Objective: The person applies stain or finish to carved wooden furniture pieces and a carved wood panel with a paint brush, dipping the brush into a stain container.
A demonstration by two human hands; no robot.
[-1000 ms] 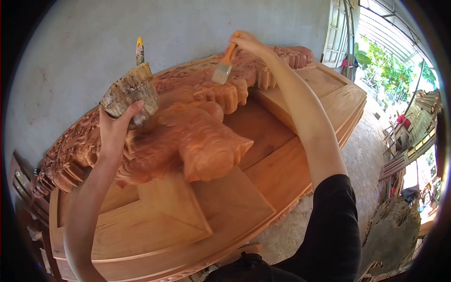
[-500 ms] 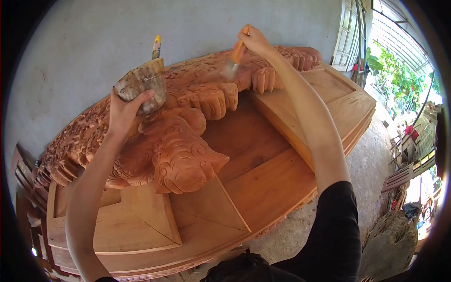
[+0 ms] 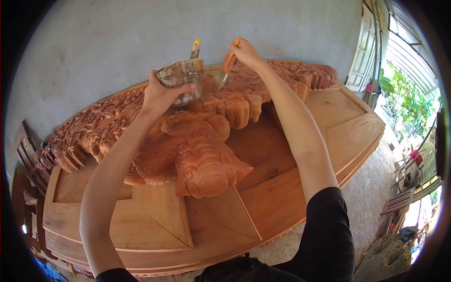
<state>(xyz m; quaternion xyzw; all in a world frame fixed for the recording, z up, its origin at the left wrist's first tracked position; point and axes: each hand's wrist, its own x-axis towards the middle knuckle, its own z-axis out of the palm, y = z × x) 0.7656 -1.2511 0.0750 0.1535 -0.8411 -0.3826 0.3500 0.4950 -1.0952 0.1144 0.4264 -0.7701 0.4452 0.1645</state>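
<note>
R hand (image 3: 242, 50) fingers grip brush (image 3: 221, 75), handle slanting up-right, bristles just R of cup (image 3: 182, 81) held in L hand (image 3: 162, 96) over carving (image 3: 188, 141)

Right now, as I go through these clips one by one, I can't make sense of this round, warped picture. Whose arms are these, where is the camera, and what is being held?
The camera sits on a person's head and looks forward and down, so the two bare arms reaching in from the bottom are that person's own. The wide lens bends the edges, which is why the picture looks round.

In front of them lies a large carved wooden piece, reddish, with scrolls and an animal-like head, mounted on a paler wooden panel of flat boards. A grey wall stands behind it.

The left hand grips a worn, stained container, and a second brush handle sticks up out of it. The right hand holds a paintbrush with an orange handle, bristles down against the carving just beside the container.
</note>
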